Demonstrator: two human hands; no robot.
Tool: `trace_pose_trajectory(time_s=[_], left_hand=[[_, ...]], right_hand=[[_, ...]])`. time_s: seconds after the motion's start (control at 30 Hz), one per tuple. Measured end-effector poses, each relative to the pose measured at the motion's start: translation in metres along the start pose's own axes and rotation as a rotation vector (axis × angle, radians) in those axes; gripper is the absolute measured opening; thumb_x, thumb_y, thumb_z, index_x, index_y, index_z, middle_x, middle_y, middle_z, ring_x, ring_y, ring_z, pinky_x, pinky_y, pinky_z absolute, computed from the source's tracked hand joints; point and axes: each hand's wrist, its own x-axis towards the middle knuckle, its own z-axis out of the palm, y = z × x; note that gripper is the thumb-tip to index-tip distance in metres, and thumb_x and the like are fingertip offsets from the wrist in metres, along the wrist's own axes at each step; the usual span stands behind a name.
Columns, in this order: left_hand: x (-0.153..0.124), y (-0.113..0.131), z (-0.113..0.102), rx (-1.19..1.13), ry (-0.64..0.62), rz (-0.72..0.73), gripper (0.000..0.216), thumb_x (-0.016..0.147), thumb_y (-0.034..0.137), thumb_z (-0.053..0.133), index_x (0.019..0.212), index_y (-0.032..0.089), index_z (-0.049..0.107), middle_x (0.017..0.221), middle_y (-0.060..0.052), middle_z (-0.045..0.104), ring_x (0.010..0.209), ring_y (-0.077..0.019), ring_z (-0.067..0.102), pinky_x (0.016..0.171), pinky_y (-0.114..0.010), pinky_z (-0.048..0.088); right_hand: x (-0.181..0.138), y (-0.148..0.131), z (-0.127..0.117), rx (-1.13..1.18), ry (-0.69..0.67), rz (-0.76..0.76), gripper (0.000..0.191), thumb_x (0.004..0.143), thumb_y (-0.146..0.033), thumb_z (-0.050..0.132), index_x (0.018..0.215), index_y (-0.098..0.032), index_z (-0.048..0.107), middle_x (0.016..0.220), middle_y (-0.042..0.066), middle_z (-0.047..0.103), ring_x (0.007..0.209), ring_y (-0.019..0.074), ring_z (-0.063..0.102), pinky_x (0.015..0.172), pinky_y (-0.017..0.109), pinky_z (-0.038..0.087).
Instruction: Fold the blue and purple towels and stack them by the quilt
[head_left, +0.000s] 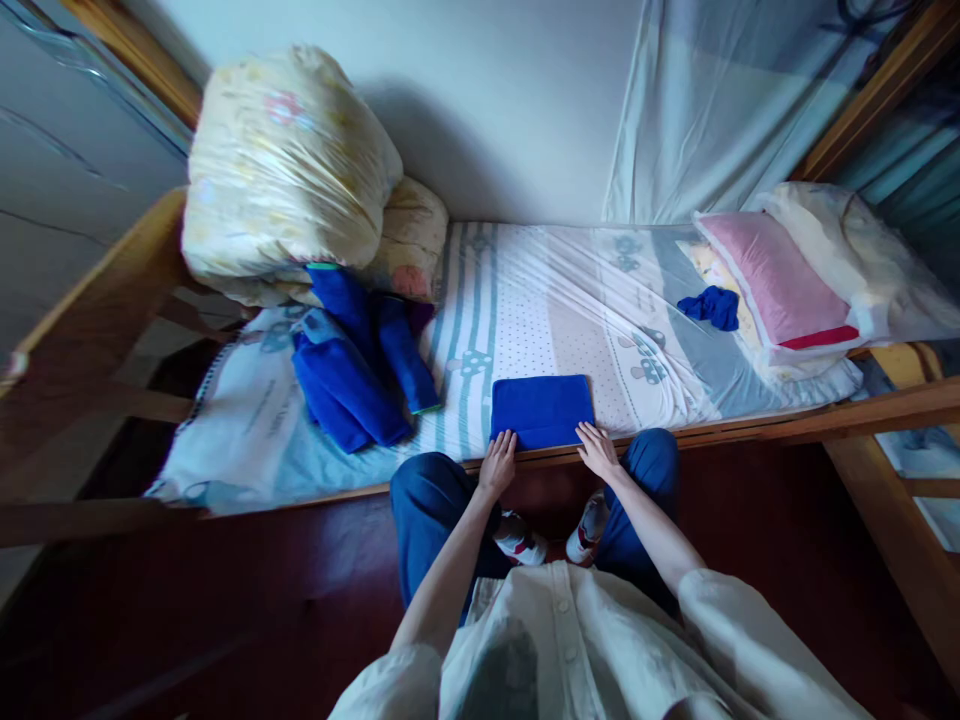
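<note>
A flat blue rectangle of folded cloth [541, 408] lies at the front edge of the bed, its long side along the edge. My left hand [498, 462] rests on its near left corner, fingers stretched out. On the near right corner lies my right hand [598, 448], fingers also extended and slightly spread. Neither hand is wrapped round the cloth. Left of it on the bed, a blue garment [349, 385] with green trim lies loosely heaped. Farther right sits a small crumpled blue cloth [711, 308].
The bed's patterned sheet [525, 300] runs between a big bundled quilt [285, 170] at the left and a pink pillow [780, 275] at the right. A wooden bed rail [885, 412] borders the front right. My knees flank the cloth, above a dark red floor [300, 610].
</note>
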Motion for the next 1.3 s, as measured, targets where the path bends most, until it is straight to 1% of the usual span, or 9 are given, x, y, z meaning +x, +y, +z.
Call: trace_pose_trajectory(time_s=[0.1, 0.3, 0.43, 0.63, 0.73, 0.83, 0.93, 1.1, 1.3], left_hand=[[0.010, -0.006, 0.004, 0.132, -0.088, 0.027, 0.070, 0.080, 0.001, 0.043, 0.150, 0.005, 0.044, 0.158, -0.021, 0.042, 0.147, -0.0305, 0.039, 0.122, -0.047, 0.030], [0.030, -0.009, -0.003, 0.184, -0.143, 0.031, 0.062, 0.086, 0.002, 0.039, 0.146, 0.011, 0.052, 0.150, -0.022, 0.051, 0.140, -0.0305, 0.049, 0.119, -0.047, 0.036], [0.029, -0.012, -0.010, 0.172, -0.169, 0.057, 0.063, 0.085, 0.000, 0.046, 0.146, 0.016, 0.053, 0.146, -0.021, 0.055, 0.136, -0.0294, 0.054, 0.114, -0.044, 0.043], [0.023, -0.017, -0.028, 0.123, -0.347, 0.097, 0.066, 0.078, 0.001, 0.057, 0.141, 0.022, 0.057, 0.142, -0.016, 0.060, 0.121, -0.0269, 0.064, 0.100, -0.034, 0.052], [0.019, -0.018, -0.034, 0.022, -0.378, 0.068, 0.072, 0.072, 0.000, 0.062, 0.140, 0.023, 0.059, 0.146, -0.013, 0.058, 0.127, -0.0280, 0.061, 0.105, -0.033, 0.050], [0.015, -0.020, -0.039, -0.082, -0.362, 0.044, 0.071, 0.073, -0.005, 0.053, 0.138, 0.021, 0.061, 0.147, -0.011, 0.058, 0.134, -0.0236, 0.057, 0.112, -0.030, 0.044], [0.014, -0.023, -0.043, -0.211, -0.303, -0.029, 0.066, 0.075, -0.006, 0.047, 0.133, 0.019, 0.065, 0.138, -0.009, 0.065, 0.129, -0.0207, 0.060, 0.113, -0.030, 0.043], [0.025, -0.028, -0.047, -0.411, -0.111, -0.272, 0.044, 0.077, 0.005, 0.056, 0.116, 0.018, 0.072, 0.117, -0.007, 0.075, 0.119, -0.0229, 0.066, 0.110, -0.034, 0.047], [0.037, -0.035, -0.042, -0.437, -0.045, -0.447, 0.031, 0.084, 0.021, 0.062, 0.114, 0.015, 0.070, 0.105, -0.010, 0.077, 0.105, -0.0251, 0.071, 0.095, -0.035, 0.054]], right_hand=[[0.007, 0.003, -0.001, -0.162, -0.102, 0.030, 0.058, 0.093, -0.009, 0.049, 0.151, -0.015, 0.048, 0.153, 0.015, 0.050, 0.146, 0.0233, 0.043, 0.115, 0.044, 0.039], [0.027, 0.002, -0.007, -0.327, -0.187, 0.024, 0.053, 0.093, -0.001, 0.041, 0.141, -0.012, 0.059, 0.145, 0.018, 0.058, 0.138, 0.0251, 0.052, 0.111, 0.042, 0.043], [0.028, 0.001, -0.014, -0.334, -0.196, -0.005, 0.050, 0.094, -0.002, 0.045, 0.139, -0.017, 0.062, 0.142, 0.016, 0.061, 0.134, 0.0243, 0.057, 0.110, 0.041, 0.044], [0.011, 0.004, -0.020, -0.268, -0.254, 0.017, 0.051, 0.092, 0.000, 0.045, 0.134, -0.020, 0.066, 0.136, 0.013, 0.066, 0.128, 0.0225, 0.062, 0.108, 0.037, 0.046], [0.005, 0.006, -0.021, -0.208, -0.253, 0.062, 0.051, 0.090, 0.001, 0.047, 0.130, -0.021, 0.069, 0.130, 0.012, 0.070, 0.122, 0.0227, 0.066, 0.106, 0.033, 0.047], [0.006, 0.009, -0.023, -0.093, -0.227, 0.132, 0.047, 0.088, -0.001, 0.051, 0.125, -0.022, 0.072, 0.123, 0.011, 0.074, 0.116, 0.0228, 0.069, 0.104, 0.031, 0.049], [0.011, 0.013, -0.025, 0.049, -0.163, 0.195, 0.044, 0.087, -0.004, 0.054, 0.123, -0.021, 0.073, 0.120, 0.010, 0.075, 0.116, 0.0229, 0.069, 0.105, 0.033, 0.049], [0.022, 0.021, -0.019, 0.304, 0.003, 0.260, 0.038, 0.088, -0.010, 0.053, 0.119, -0.020, 0.072, 0.115, 0.008, 0.076, 0.111, 0.0226, 0.070, 0.103, 0.038, 0.052], [0.033, 0.036, -0.004, 0.429, 0.151, 0.401, 0.030, 0.087, -0.026, 0.060, 0.113, -0.018, 0.072, 0.110, 0.011, 0.076, 0.105, 0.0260, 0.070, 0.099, 0.043, 0.053]])
